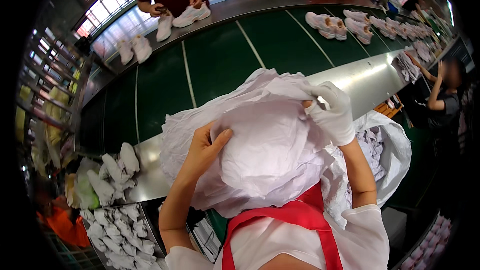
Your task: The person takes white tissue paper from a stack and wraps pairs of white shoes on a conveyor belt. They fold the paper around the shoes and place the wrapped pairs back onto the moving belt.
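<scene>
A large bundle of white tissue paper (265, 145) is held up at chest height, above the tabletop's steel edge (145, 170). It is gripped underneath by the bare left hand (205, 147), fingers curled around it, and pinched at its top by the gloved right hand (332, 112). More crumpled paper fills a white sack (390, 155) at the right; paper wads, apparently shoe stuffing, fill a tray (120, 230) at lower left.
</scene>
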Tool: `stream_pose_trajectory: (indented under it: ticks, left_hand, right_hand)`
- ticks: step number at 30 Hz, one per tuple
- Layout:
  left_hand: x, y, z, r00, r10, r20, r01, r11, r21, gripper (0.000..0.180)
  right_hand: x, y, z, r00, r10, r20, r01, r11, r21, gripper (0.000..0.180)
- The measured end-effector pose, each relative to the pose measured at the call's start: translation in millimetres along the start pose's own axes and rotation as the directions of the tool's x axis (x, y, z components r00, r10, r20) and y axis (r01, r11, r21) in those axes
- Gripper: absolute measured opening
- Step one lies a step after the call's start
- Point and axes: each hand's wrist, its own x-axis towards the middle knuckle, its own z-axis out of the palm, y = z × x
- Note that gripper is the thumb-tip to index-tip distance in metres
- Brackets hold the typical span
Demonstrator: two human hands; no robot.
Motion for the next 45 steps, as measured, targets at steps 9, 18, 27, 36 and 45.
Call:
stream_pose_trajectory:
  ticks: [9, 18, 27, 36, 45]
  left_hand:
    - [-12.0, -14.2, -36.1, 0.994, -0.097, 0.055, 0.086, 0.980, 0.180, 0.025]
    - [-12.5, 0.4, -46.1, 0.993, 0.004, 0.121, -0.038, 0.959, 0.279, 0.016]
    - [-9.5, 4.1, -72.6, 0.996, -0.091, -0.014, 0.090, 0.933, 0.350, 0.016]
    - [-16.2, 20.8, -1.6, 0.883, 0.469, -0.025, -0.149, 0.329, 0.933, 0.040]
    - [-3.8, -55.4, 21.2, 0.917, 0.233, 0.324, -0.371, 0.200, 0.907, 0.077]
  right_hand:
    - [2.7, -6.3, 11.6, 0.950, 0.080, 0.301, -0.183, 0.925, 0.334, 0.043]
    - [22.8, -31.6, 40.4, 0.780, -0.156, 0.606, 0.241, 0.969, -0.060, 0.041]
    - [17.1, -0.6, 7.0, 0.769, 0.298, 0.565, -0.331, 0.943, -0.047, 0.040]
    - [-0.4, -28.0, 22.3, 0.988, -0.009, 0.154, 0.028, 0.992, -0.125, 0.042]
    - [-24.9, -17.4, 83.3, 0.900, -0.164, 0.404, 0.322, 0.875, -0.362, 0.062]
